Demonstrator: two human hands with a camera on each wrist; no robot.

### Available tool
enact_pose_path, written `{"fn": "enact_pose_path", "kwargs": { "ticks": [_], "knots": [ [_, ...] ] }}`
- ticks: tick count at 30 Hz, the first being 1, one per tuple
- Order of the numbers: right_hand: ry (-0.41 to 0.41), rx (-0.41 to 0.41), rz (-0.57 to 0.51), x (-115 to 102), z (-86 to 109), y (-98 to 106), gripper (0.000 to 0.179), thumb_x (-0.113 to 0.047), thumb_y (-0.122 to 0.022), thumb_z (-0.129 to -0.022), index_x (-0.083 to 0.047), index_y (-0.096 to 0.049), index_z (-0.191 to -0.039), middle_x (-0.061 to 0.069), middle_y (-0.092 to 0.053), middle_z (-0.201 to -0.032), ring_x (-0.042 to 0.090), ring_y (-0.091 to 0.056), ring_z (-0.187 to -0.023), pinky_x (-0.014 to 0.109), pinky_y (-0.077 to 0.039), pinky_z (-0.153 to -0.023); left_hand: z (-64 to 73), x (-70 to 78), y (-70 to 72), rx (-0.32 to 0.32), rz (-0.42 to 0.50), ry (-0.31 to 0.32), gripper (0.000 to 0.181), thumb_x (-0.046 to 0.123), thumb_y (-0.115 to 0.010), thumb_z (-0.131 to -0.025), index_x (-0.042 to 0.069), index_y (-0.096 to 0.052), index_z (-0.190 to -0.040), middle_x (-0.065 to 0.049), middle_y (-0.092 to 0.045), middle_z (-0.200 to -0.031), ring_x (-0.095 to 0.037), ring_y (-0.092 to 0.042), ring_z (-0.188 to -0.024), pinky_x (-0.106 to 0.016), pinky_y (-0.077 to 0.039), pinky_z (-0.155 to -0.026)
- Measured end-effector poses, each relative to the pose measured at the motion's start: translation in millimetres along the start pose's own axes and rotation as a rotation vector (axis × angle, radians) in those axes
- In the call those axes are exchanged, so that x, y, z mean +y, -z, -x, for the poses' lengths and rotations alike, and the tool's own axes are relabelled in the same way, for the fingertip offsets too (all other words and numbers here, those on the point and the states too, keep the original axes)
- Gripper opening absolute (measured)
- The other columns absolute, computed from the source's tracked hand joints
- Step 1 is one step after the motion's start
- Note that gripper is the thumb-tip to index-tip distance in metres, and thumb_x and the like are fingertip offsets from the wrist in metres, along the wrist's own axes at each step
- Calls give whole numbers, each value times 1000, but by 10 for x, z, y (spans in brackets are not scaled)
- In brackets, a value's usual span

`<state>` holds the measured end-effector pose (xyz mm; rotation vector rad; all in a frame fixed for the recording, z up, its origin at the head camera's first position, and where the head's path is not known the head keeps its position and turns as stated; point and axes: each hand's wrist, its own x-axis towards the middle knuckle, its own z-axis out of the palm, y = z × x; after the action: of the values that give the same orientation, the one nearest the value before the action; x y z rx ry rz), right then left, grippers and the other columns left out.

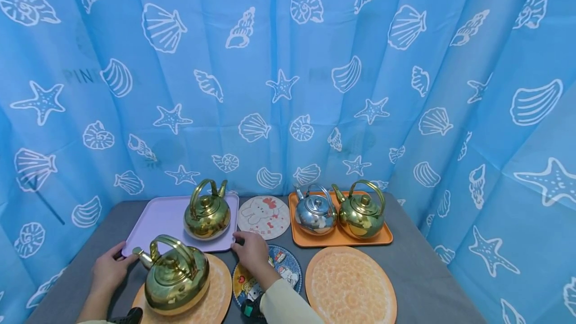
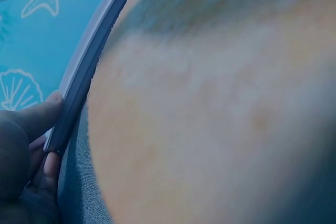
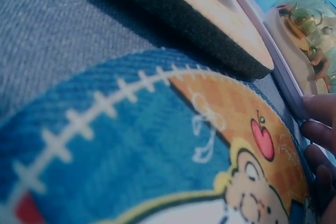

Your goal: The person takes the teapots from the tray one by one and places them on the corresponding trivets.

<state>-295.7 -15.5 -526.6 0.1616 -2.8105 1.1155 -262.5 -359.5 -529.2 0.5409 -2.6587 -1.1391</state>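
My left hand (image 1: 109,270) pinches the front left corner of a lavender tray (image 1: 155,214). In the left wrist view its thumb lies on the tray rim (image 2: 84,69), with fingertips underneath. At the front right corner, my right hand (image 1: 253,253) grips the same tray by its edge; in the right wrist view its fingers bunch at the rim (image 3: 289,85). One gold kettle (image 1: 207,218) stands on the tray's right side. A larger-looking gold kettle (image 1: 176,281) rests on an orange-tan round mat (image 1: 220,279) between my forearms, its spout near my left fingers.
An orange tray (image 1: 299,239) at the back right bears a silver kettle (image 1: 316,214) and another gold kettle (image 1: 361,216). Between the trays lies a round bunny mat (image 1: 263,219). A blue cartoon mat (image 1: 288,266) sits under my right forearm, beside a second tan mat (image 1: 351,284). Shell-patterned curtains (image 1: 279,154) hang behind.
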Motion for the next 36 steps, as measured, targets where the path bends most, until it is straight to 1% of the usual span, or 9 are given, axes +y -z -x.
{"fn": "enact_pose_path", "kwargs": {
  "ticks": [5, 10, 14, 16, 21, 26, 28, 33, 36],
  "knots": [
    [-10, -8, -10, -16, -8, 12, 30, -30, -75, -87, -26, -73, -116, -10, -68, -113, 17, -60, -111, 48, -44, -93, -8, 28, -5, 16, -7, 6, 68, 18, -70, -89, -17, -37, -137, -42, -40, -131, -53, -47, -117, -59, -43, -92],
    [-8, -42, -54, -19, -13, 45, 32, -30, -75, -87, -23, -72, -117, -13, -68, -103, 12, -61, -99, 44, -46, -89, 0, 40, 6, 6, 3, 11, 69, 18, -71, -89, -16, -36, -138, -43, -39, -132, -54, -46, -117, -59, -43, -92],
    [8, -85, -125, -18, 4, 128, 31, -27, -75, -87, -17, -72, -116, -10, -69, -102, 11, -61, -95, 39, -50, -85, -3, 52, 0, 0, 9, 28, 69, 18, -70, -89, -16, -36, -139, -42, -39, -133, -53, -45, -119, -59, -43, -93],
    [2, -107, -164, -25, 19, 164, 29, -26, -75, -87, -15, -73, -114, -9, -68, -99, 10, -61, -91, 36, -51, -81, -4, 45, -12, 2, 13, 34, 68, 17, -70, -89, -15, -36, -139, -42, -39, -133, -53, -46, -119, -58, -43, -93],
    [-56, -145, -263, -74, 45, 207, 24, -25, -74, -87, -13, -73, -108, -8, -66, -91, 9, -59, -80, 32, -52, -69, -2, 1, -34, 9, 47, 43, 68, 15, -70, -89, -15, -36, -139, -42, -38, -133, -53, -45, -120, -58, -44, -93],
    [-102, -163, -379, -157, 42, 255, 25, -20, -74, -88, -9, -71, -109, -4, -65, -91, 11, -60, -81, 32, -54, -70, -2, 0, -29, 7, 58, 66, 69, 16, -69, -90, -15, -35, -140, -42, -36, -135, -53, -43, -121, -58, -43, -93],
    [-97, -172, -410, -184, 35, 271, 26, -19, -73, -88, -7, -71, -110, -3, -65, -92, 12, -60, -81, 32, -54, -70, -4, 9, -28, 5, 51, 74, 68, 15, -68, -90, -15, -35, -140, -42, -36, -135, -53, -43, -122, -57, -43, -94],
    [-43, -198, -457, -231, 17, 299, 28, -16, -73, -88, -2, -69, -111, -2, -65, -90, 11, -60, -80, 29, -53, -67, 2, 26, -23, -2, 44, 77, 69, 17, -70, -89, -15, -35, -140, -42, -36, -135, -53, -43, -122, -58, -42, -94],
    [-35, -217, -485, -273, 3, 321, 27, -15, -73, -87, -1, -69, -110, -1, -66, -91, 12, -60, -82, 30, -52, -68, -2, 41, -17, -8, 45, 78, 71, 19, -70, -89, -15, -35, -140, -42, -37, -135, -53, -42, -122, -59, -42, -94]
  ]
}}
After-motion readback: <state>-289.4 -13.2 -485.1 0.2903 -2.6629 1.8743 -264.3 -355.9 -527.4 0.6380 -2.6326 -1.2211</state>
